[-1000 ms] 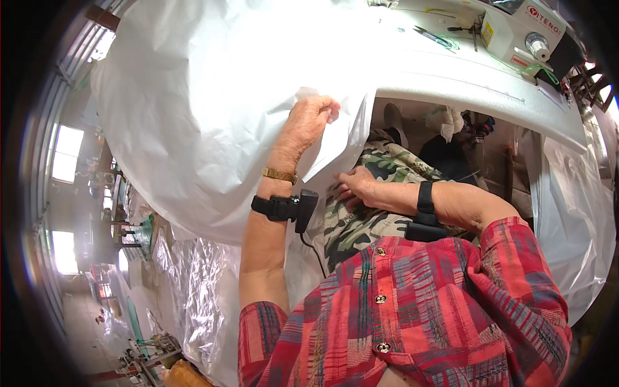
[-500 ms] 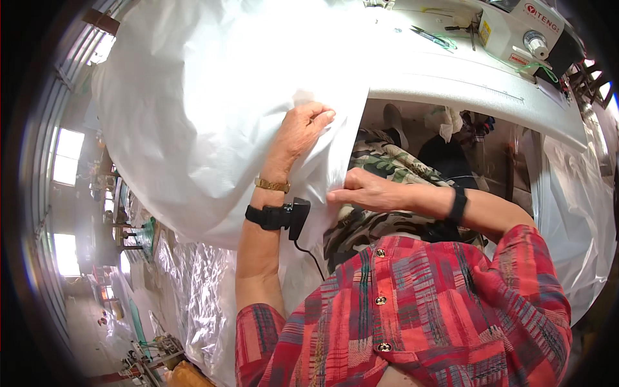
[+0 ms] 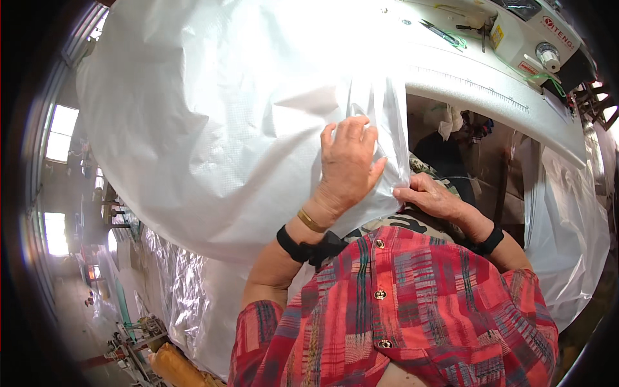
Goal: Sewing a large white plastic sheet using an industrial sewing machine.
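A large white plastic-like sheet covers the work table on the left and hangs over its front edge. My left hand rests on the sheet near its right side, palm down, with the fingers apart. Folds run through the sheet beyond those fingers. Lower and to the right, my right hand is closed, thumb and fingers pinching the sheet's right edge above my lap.
A pale sewing machine stands at the far right of the white table. Thread snips with green thread lie beside it. Clear plastic sheeting hangs at the right; crinkled shiny film lies at the lower left.
Both hands have moved right, taking the sheet's edge rightward over my lap. My left hand's fingers have gone from closed to spread. My right hand still pinches the edge.
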Motion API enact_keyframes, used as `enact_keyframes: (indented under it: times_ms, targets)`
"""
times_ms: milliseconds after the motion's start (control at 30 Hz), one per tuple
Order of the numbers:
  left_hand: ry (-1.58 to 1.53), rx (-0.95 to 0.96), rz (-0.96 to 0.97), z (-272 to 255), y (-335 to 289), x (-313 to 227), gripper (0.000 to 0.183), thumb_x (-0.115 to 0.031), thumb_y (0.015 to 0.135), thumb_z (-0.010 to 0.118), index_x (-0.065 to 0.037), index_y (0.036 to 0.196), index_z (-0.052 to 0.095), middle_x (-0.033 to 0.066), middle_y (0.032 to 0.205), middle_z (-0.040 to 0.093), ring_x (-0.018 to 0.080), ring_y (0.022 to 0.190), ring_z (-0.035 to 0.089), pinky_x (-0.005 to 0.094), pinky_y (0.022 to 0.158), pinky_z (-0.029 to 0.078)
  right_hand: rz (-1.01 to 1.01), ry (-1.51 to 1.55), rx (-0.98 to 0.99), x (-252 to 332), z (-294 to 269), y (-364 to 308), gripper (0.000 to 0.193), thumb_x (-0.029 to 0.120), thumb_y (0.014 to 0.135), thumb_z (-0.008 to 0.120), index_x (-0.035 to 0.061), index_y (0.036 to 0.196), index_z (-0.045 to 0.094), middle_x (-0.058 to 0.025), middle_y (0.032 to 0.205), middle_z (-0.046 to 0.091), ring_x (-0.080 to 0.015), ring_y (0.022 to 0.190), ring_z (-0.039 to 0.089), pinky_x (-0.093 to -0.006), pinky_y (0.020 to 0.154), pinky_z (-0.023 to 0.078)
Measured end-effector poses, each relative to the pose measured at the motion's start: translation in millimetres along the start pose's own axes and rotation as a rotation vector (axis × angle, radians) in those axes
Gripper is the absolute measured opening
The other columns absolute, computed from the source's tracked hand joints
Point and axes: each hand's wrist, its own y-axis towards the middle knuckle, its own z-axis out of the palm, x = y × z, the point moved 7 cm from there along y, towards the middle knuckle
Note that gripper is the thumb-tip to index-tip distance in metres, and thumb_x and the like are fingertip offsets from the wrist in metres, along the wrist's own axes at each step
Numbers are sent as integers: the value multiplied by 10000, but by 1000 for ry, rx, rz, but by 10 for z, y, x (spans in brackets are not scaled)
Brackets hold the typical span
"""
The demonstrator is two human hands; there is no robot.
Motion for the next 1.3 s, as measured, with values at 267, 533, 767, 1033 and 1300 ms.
enact_keyframes:
  times_ms: [267,533,767,1033,1300]
  targets:
    - [173,-159,-98,-199,-297,184,338,24,731,683,-9,1054,585,148,1027,576,321,921,584,389,748,476,-47,-178,-200,68,-71,-96,381,258,929,545,-100,847,645,-124,693,665,-175,659,632,-325,663,499]
    - [-376,-3,-70,-398,-239,-12,258,-97,868,718,6,725,529,126,604,448,248,492,399,328,480,345,-28,-530,-278,466,5,-191,376,254,937,552,-22,699,645,-175,625,620,-345,599,619,-430,605,471]
    - [-635,153,-355,27,-381,169,213,-110,884,696,20,789,558,104,631,523,178,521,424,294,517,382,-244,-761,-335,762,148,-289,293,234,924,586,24,720,605,-183,605,559,-384,611,594,-454,573,447]
    - [-777,111,-398,-93,-399,113,169,-108,920,650,23,877,551,72,660,513,84,625,430,285,543,381,-537,-533,-217,1111,250,-331,220,142,881,618,-17,757,528,-134,709,550,-271,638,569,-366,589,450]
    - [-779,69,-348,-186,-395,76,194,-111,907,665,15,803,560,13,609,441,75,587,386,279,510,345,-127,367,-178,834,328,-245,150,101,910,659,42,938,525,-68,825,638,-113,749,624,-259,659,521]
